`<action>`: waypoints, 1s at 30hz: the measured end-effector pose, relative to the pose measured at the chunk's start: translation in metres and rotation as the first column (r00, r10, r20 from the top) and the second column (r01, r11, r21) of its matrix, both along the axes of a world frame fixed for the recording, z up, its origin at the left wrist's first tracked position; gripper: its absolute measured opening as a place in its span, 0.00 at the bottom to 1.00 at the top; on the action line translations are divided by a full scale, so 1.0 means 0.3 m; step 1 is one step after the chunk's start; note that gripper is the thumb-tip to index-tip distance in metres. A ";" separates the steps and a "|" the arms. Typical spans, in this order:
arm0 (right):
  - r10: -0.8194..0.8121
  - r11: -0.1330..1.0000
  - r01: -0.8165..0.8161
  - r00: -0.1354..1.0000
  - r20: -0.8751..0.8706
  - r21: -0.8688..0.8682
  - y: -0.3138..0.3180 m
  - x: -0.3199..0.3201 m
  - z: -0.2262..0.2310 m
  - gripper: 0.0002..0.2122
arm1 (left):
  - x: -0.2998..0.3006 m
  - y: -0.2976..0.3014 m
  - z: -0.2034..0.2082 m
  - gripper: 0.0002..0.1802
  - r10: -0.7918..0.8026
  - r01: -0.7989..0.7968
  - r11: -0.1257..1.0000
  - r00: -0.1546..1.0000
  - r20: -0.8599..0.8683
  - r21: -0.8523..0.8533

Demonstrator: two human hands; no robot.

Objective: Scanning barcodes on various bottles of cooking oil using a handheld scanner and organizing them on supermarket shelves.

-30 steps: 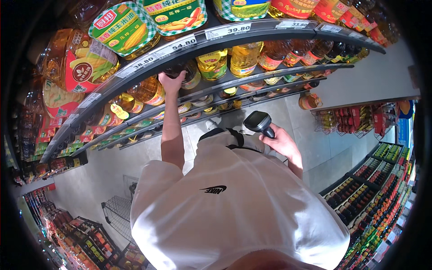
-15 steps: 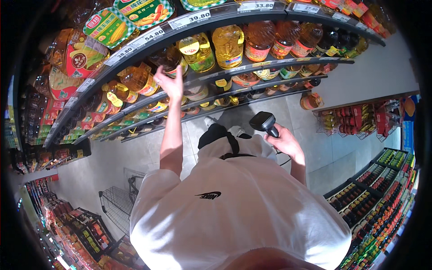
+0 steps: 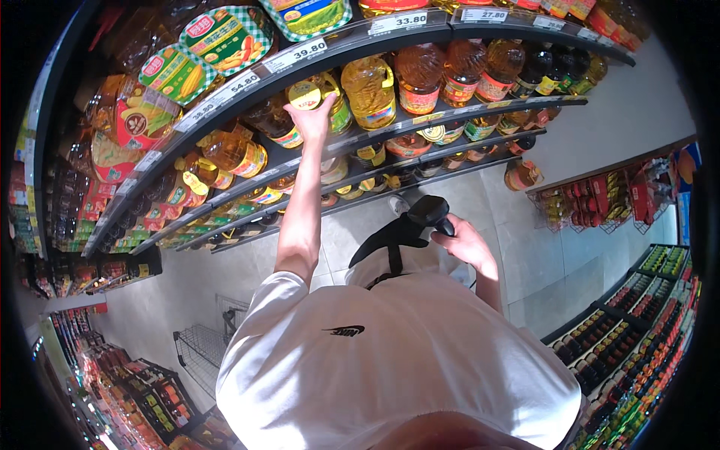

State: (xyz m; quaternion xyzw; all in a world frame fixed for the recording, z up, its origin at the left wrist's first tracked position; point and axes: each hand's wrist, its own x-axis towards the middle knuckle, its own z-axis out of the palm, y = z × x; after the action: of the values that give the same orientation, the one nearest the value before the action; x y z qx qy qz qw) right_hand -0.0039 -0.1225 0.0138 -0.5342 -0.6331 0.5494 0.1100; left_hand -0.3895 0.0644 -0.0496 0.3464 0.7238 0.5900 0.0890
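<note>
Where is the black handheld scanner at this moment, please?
In the head view, the black handheld scanner is slightly right of centre, held in the right hand, above the white shirt in the picture.

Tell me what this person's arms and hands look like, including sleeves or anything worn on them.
The left hand and right hand are ungloved, and both forearms are bare, with no watch or bracelet that I can make out. The left sleeve is short, loose and white, part of a white shirt with a small black logo.
</note>
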 end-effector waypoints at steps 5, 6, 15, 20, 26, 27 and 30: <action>-0.073 0.990 0.078 0.996 0.047 -0.120 0.011 0.050 -0.031 0.15 | -0.003 0.052 -0.018 0.50 0.117 -0.115 0.992 0.992 -0.039 0.059; -0.070 0.989 0.076 0.996 0.053 -0.124 0.015 0.060 -0.036 0.15 | 0.004 0.052 -0.022 0.51 0.103 -0.101 0.992 0.995 -0.015 0.081; -0.101 0.993 0.104 0.994 0.047 -0.064 0.117 0.106 -0.016 0.13 | 0.101 -0.128 -0.025 0.54 -0.050 0.029 0.944 0.997 0.055 0.327; -0.076 0.997 0.077 0.996 0.042 -0.020 0.152 0.088 -0.015 0.15 | 0.008 -0.200 -0.118 0.55 0.031 0.013 0.840 0.997 -0.072 0.543; 0.026 0.998 -0.026 1.000 0.010 -0.054 0.141 0.037 0.005 0.16 | 0.071 -0.321 0.106 0.28 -0.008 -0.211 0.866 0.900 0.435 0.453; 0.053 0.998 -0.053 0.999 0.007 -0.026 0.133 0.025 0.002 0.16 | 0.068 -0.356 0.127 0.26 0.027 -0.240 0.904 0.858 0.514 0.353; 0.102 0.987 -0.092 0.992 0.069 -0.129 0.132 -0.012 0.016 0.18 | 0.000 -0.432 0.002 0.26 -0.006 -0.152 0.978 0.673 0.740 0.146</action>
State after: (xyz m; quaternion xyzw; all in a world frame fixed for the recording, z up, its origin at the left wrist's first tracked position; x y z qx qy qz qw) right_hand -0.0075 -0.0828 0.0186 -0.5289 -0.6261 0.5724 0.0254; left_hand -0.3895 -0.0652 -0.0491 0.0571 0.5782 0.7505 0.3148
